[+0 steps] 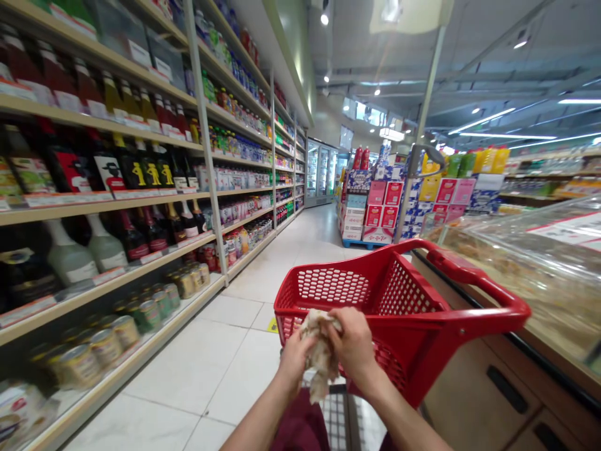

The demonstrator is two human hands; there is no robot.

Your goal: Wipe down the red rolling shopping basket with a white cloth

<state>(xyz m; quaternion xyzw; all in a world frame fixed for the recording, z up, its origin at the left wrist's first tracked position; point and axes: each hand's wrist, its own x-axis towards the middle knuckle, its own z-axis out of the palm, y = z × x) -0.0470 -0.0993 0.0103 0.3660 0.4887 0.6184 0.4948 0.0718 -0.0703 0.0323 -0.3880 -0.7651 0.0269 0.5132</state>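
My left hand (293,358) and my right hand (353,346) meet in front of me, both gripping a crumpled, pale, brown-flecked bundle (320,356), maybe a cloth or a thin bag. They hold it just above the near rim of a red plastic shopping basket cart (404,300). The cart's red handle (474,275) arches over it to the right. What lies inside the basket is hidden by my hands.
Long shelves (107,207) of bottles, cans and jars line the left side. A white tiled aisle (263,275) runs ahead toward glass-door fridges (320,170). A glass-topped freezer counter (539,269) stands at my right. A stacked box display (375,207) sits mid-aisle.
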